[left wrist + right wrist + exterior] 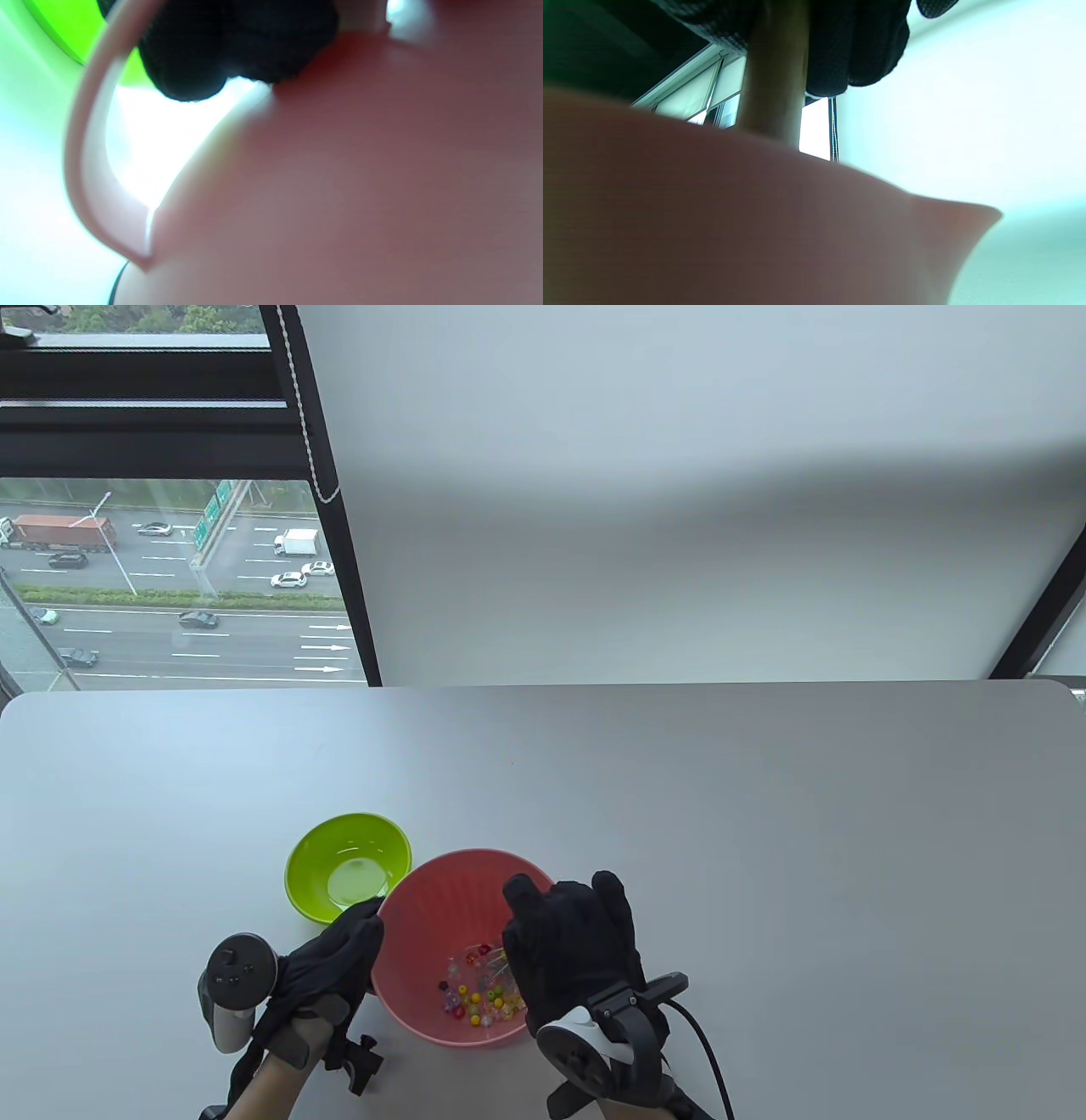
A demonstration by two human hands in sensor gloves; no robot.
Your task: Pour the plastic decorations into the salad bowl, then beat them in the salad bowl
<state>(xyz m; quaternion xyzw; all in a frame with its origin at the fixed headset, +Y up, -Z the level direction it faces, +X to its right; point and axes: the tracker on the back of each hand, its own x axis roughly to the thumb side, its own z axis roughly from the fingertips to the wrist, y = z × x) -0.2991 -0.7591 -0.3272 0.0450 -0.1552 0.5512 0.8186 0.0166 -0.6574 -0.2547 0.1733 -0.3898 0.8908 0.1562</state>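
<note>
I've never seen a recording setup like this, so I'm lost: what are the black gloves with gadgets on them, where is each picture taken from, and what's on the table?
These are a person's two hands in black sensor gloves, each with a motion tracker strapped to its back. The big picture looks down on a grey table; the two blurry ones come from cameras on the wrists. A pink salad bowl holds small coloured plastic decorations. Beside it stands a green bowl, which looks emptied. The left hand grips the pink bowl's rim. The right hand, over the bowl, is wrapped around a wooden handle; wire loops among the beads suggest a whisk.
</note>
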